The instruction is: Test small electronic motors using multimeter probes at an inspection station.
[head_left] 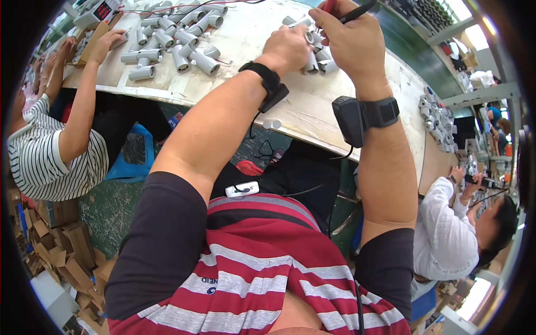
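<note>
The left hand (289, 46) held one white plastic fitting (308, 38) with closed fingers, and the right hand (350, 39) gripped a thin black tool (357, 11) whose tip pointed toward that piece. Just under the fingers lay a small cluster of fittings (318, 62), and a larger heap of fittings (173, 42) well to the left of them seemed not yet handled, so I judged much work was left.
</note>
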### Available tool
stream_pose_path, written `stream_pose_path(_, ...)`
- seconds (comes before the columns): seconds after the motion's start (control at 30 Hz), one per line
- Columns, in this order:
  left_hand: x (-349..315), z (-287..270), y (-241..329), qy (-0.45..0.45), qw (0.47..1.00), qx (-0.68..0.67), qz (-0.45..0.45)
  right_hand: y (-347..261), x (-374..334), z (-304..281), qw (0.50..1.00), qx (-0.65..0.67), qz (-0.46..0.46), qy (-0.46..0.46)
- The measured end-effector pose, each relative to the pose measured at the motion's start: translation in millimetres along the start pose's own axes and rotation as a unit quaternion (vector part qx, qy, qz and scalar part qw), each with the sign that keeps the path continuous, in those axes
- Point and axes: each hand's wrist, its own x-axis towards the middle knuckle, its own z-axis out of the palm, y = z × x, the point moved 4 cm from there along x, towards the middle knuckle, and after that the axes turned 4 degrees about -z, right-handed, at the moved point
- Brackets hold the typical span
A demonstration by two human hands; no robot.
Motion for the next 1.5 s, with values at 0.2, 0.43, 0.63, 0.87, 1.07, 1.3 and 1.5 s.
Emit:
stream_pose_path(0.2, -54.3, -44.4, -39.5, -0.087, 0.935, -0.302, -0.166, 29.7, -29.9, 4.7, 0.98, 0.141, 0.137, 0.007)
stream_pose_path(0.43, -158.3, -102.7, -50.3, -0.161, 0.75, -0.551, -0.328, 60.7, -87.3, 78.7, 0.929, 0.305, 0.205, -0.044)
stream_pose_path(0.63, -168.3, -108.9, -63.6, -0.188, 0.795, -0.509, -0.272, 58.2, -104.4, 97.7, 0.901, 0.359, 0.241, -0.04)
stream_pose_path(0.87, -208.8, -111.1, -58.3, -0.179, 0.763, -0.538, -0.309, 56.0, -119.5, 102.1, 0.893, 0.361, 0.262, -0.055)
stream_pose_path(1.07, -206.0, -131.7, -34.7, -0.143, 0.898, -0.35, -0.226, 52.3, -122.5, 106.2, 0.888, 0.377, 0.257, -0.056)
stream_pose_path(1.3, -182.6, -151.8, -8.4, -0.112, 0.977, 0.034, 0.177, 48.9, -121.5, 105.8, 0.892, 0.359, 0.256, -0.095)
stream_pose_path(1.5, -180.7, -148.5, -6.2, -0.131, 0.97, 0.058, 0.197, 50.6, -124.7, 108.1, 0.903, 0.323, 0.258, -0.117)
